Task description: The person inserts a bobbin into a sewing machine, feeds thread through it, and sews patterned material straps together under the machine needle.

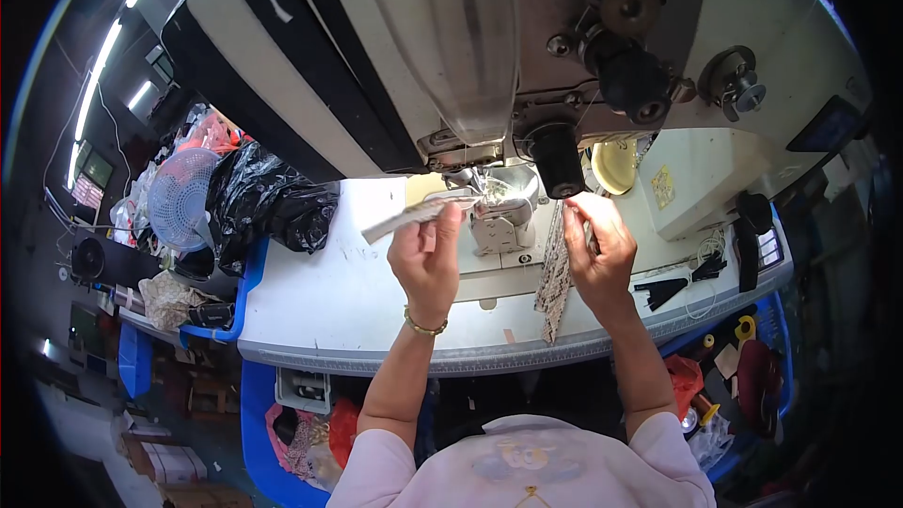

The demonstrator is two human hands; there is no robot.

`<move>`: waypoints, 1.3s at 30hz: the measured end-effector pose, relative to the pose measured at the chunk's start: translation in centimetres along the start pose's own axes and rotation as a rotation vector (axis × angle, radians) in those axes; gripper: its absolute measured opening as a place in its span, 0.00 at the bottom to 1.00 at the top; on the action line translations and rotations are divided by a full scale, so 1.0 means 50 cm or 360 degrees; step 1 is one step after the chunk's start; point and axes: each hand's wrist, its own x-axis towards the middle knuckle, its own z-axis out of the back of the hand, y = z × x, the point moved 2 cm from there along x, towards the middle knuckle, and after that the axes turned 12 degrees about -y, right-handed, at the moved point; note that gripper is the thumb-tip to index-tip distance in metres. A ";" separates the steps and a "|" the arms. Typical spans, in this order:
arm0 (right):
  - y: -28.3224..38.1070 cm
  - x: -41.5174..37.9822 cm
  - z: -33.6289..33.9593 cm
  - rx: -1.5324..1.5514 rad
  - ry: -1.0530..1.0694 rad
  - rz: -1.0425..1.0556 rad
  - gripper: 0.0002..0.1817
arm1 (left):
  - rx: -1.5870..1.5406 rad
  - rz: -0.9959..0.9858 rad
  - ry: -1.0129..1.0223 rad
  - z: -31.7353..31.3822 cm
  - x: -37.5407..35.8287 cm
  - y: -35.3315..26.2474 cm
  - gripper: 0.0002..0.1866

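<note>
Both hands work at the sewing machine (527, 85), just below its needle area. The left hand (428, 259) pinches 1 pale strip (414, 216) that slants left from the presser foot; the right hand (597, 249) grips a patterned band (555, 277) hanging down over the table (329, 310). To do this well, I judge both pieces should be held taut and lined up before feeding. The band looks narrow, speckled dark and light, and limp.

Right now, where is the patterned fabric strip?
In the head view, the patterned fabric strip hangs from the right hand, right of the needle area, over the white table.
</note>
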 end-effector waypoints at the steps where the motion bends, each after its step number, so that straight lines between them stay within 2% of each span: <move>1: 0.005 -0.002 0.001 0.0024 -0.0030 0.0037 0.07 | -0.0404 0.0392 -0.0069 -0.005 -0.003 0.020 0.07; 2: 0.009 -0.003 0.004 0.0047 -0.0060 0.0073 0.07 | -0.0810 0.0784 -0.0135 -0.010 -0.007 0.034 0.06; 4: 0.020 0.001 0.014 -0.0027 0.0018 0.0128 0.10 | -0.0824 0.0840 -0.0144 -0.012 -0.005 0.031 0.05; 7: 0.033 0.020 -0.010 -0.0083 -0.0082 0.0345 0.28 | -0.0844 0.0849 -0.0125 -0.009 -0.007 0.031 0.06; 10: 0.028 0.030 -0.039 -0.0032 -0.0078 0.0352 0.31 | -0.0879 0.0795 -0.0047 0.000 -0.010 0.022 0.07; 11: 0.021 0.025 -0.038 -0.0113 0.0035 0.0261 0.30 | -0.0830 0.0764 0.0004 0.003 -0.010 0.015 0.08; 14: 0.015 0.019 -0.040 -0.0098 0.0033 0.0283 0.29 | -0.0703 0.0753 0.0097 0.019 -0.026 0.026 0.11; 17: -0.009 0.007 -0.047 -0.0071 0.0159 0.0180 0.26 | -0.0973 0.1402 0.0206 0.017 -0.031 0.035 0.10; 20: -0.012 0.005 -0.044 -0.0122 0.0126 0.0255 0.23 | -0.1090 0.1495 0.0348 0.005 -0.030 0.029 0.11; 22: 0.013 0.017 -0.031 -0.0177 0.0172 0.0158 0.20 | -0.0936 0.1460 0.0369 -0.002 -0.028 0.011 0.12; 24: 0.040 0.025 -0.025 -0.0265 0.0059 0.0419 0.19 | -0.0766 0.1324 0.0293 -0.003 -0.023 0.002 0.10; 25: 0.045 0.019 -0.030 -0.0040 0.0061 0.0307 0.19 | -0.0767 0.1324 0.0294 -0.003 -0.023 -0.006 0.10; 27: 0.054 0.010 -0.043 0.0055 0.0333 0.0251 0.21 | -0.0595 0.1305 0.0282 0.001 -0.029 -0.020 0.09; 29: 0.044 -0.003 -0.063 0.0136 0.0514 0.0139 0.25 | -0.0607 0.1346 0.0264 0.001 -0.036 -0.022 0.09; 32: 0.044 0.005 -0.065 0.0194 0.0452 0.0245 0.25 | -0.0630 0.1411 0.0226 0.003 -0.037 -0.018 0.10; 39: 0.040 0.003 -0.062 0.0107 0.0524 0.0243 0.27 | -0.0584 0.1407 0.0245 -0.003 -0.027 -0.014 0.12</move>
